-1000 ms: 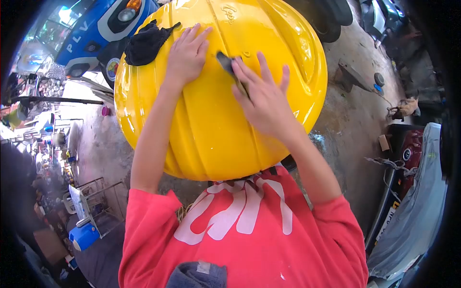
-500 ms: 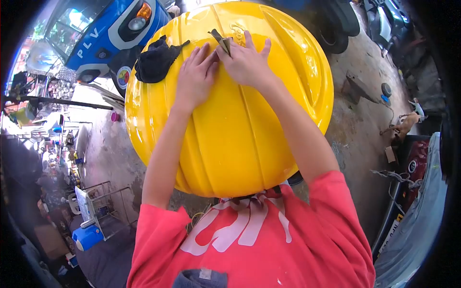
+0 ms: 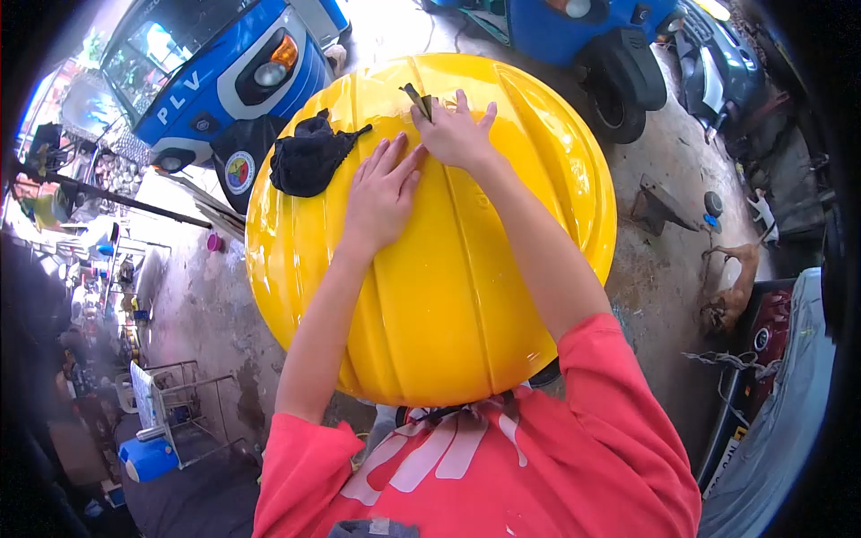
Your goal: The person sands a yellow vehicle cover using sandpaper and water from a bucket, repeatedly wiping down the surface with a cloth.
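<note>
A large glossy yellow ribbed panel lies in front of my body. My left hand rests flat on its upper left part, fingers spread and holding nothing. Beside it, my right hand pinches a small dark folded piece against the panel's upper part, with the other fingers raised and spread. The piece looks like a thin sheet; its underside is hidden by my fingers. A crumpled black cloth lies on the panel to the left of my left hand.
Blue vehicles stand behind the panel at the left and upper right. At the right are a tan dog, a white cat and a covered vehicle. A metal frame and a blue container are at lower left.
My right hand has moved up and left across the panel with the dark piece, close to my left hand. The view has shifted, so the panel sits lower and more of the vehicles show.
</note>
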Action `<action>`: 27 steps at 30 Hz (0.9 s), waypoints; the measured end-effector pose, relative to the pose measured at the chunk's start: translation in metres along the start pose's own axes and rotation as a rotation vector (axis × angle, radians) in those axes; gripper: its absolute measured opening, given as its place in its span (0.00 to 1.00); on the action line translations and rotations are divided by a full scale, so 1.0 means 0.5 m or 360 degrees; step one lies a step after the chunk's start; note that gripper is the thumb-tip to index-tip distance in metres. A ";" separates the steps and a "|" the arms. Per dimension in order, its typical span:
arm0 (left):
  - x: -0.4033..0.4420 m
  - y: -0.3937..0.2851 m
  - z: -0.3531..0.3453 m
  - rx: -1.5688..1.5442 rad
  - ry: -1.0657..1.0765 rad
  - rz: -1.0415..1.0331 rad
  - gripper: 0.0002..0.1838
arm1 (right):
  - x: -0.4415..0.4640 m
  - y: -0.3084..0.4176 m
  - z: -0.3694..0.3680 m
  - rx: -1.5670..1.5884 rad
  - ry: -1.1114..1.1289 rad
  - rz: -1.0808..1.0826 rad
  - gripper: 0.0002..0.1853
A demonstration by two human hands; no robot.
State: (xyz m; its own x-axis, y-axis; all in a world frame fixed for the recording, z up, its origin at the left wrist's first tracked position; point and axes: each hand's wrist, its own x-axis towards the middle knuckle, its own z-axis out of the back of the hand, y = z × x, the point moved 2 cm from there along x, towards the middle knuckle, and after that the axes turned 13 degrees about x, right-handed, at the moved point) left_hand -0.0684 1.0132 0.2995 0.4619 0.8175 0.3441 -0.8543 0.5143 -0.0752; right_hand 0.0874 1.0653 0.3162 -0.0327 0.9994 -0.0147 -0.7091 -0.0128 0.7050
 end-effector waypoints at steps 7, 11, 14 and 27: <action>-0.001 0.011 -0.014 -0.0021 -0.0013 -0.0050 0.22 | -0.351 -0.032 -0.005 -0.0058 -0.0144 0.0293 0.27; -0.019 -0.025 0.004 0.0054 0.0058 -0.0073 0.25 | -0.535 -0.014 0.096 0.0154 0.0171 0.0083 0.28; -0.119 -0.183 0.075 0.0243 0.0395 -0.0367 0.32 | -0.580 -0.067 0.151 0.0903 -0.0316 -0.0026 0.26; -0.022 -0.108 0.029 0.0387 0.0289 -0.0043 0.28 | -0.549 -0.053 0.101 0.0878 -0.0137 0.0234 0.27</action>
State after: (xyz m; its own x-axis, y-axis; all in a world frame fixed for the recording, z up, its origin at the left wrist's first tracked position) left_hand -0.0309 0.9726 0.3135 0.5013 0.8487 0.1686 -0.8632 0.4769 0.1657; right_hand 0.1507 0.7929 0.3376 -0.0297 0.9878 0.1530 -0.2282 -0.1557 0.9611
